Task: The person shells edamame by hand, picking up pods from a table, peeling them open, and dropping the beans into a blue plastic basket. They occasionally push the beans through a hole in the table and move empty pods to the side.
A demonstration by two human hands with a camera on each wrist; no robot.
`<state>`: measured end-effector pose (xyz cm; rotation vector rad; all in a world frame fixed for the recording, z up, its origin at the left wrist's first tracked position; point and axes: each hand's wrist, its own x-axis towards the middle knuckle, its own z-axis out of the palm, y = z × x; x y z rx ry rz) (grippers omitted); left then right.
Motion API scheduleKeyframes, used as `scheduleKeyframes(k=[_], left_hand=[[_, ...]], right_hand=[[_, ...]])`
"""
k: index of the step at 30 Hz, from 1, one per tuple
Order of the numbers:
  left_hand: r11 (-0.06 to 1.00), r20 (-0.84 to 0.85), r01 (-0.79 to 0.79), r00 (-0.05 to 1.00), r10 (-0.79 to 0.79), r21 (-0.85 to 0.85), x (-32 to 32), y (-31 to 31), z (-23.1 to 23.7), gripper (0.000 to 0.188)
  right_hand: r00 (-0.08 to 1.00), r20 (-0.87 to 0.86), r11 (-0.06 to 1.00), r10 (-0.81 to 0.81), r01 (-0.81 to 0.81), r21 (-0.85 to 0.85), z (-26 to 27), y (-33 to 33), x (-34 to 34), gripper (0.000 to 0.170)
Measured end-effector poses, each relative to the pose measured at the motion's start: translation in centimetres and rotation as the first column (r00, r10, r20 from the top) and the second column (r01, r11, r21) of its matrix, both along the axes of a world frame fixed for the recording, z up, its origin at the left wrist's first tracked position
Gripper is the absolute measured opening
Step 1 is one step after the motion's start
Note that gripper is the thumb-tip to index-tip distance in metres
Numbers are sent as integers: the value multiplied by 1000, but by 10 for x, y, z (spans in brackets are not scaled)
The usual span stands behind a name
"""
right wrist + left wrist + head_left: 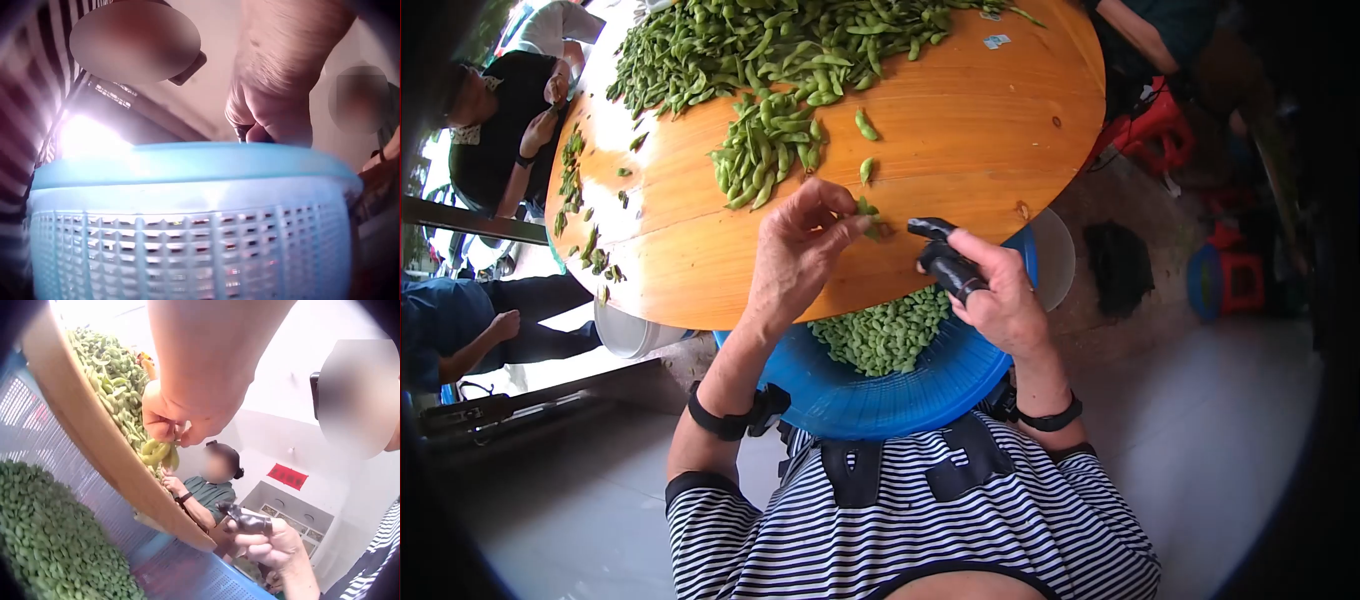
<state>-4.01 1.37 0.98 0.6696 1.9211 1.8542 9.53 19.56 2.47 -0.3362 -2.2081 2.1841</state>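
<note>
My left hand (798, 250) is over the table's near edge and pinches a green soybean pod (869, 212) between thumb and fingertips. In the left wrist view, pods (156, 454) show below those fingertips. To its right, my right hand (1008, 300) has black wrapping (953, 271) on its thumb and a finger. Its wrapped digits stand apart with nothing visible between them, a little short of the pod. Below both hands, a blue plastic basket (850, 408) holds many shelled green beans (882, 335). The basket wall hides most of the right fingers in the right wrist view.
A large pile of pods (770, 50) covers the far side of the round wooden table (970, 130), with a smaller heap (765, 150) nearer. Other people sit at the left and far right. A white bucket (625, 330) stands under the left edge; red stools (1160, 130) are right.
</note>
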Motion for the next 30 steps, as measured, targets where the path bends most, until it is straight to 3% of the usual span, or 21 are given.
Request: scheduleKeyframes(k=[1,5,9,11,14,21,26,30], left_hand=[[998,109,32,993,-37,50,5,2,-1,9],[998,201,55,978,-51,-12,24,5,9,10],[999,151,33,988,-28,-29,31,7,7,10],[1000,60,-8,998,9,-14,34,10,3,7],[996,-59,-34,998,29,-78,36,11,1,9],[997,-36,-81,996,80,-20,41,15,4,11],[993,-121,-89,989,79,-77,40,15,3,12],[990,-61,-59,997,51,-127,41,14,8,13]], right_hand=[[999,22,999,30,-29,-25,-3,-2,-3,38],[994,107,980,-27,47,-192,-1,-11,-8,29],[994,107,941,-11,47,-336,-5,-10,-5,28],[998,68,873,-16,47,-486,-7,-10,-4,26],[997,74,870,-4,40,-492,-8,-9,-4,24],[998,56,845,18,14,-534,-1,-6,-2,26],[999,20,811,33,-15,-585,-2,-1,0,27],[1000,6,765,21,-12,-644,-1,0,1,28]])
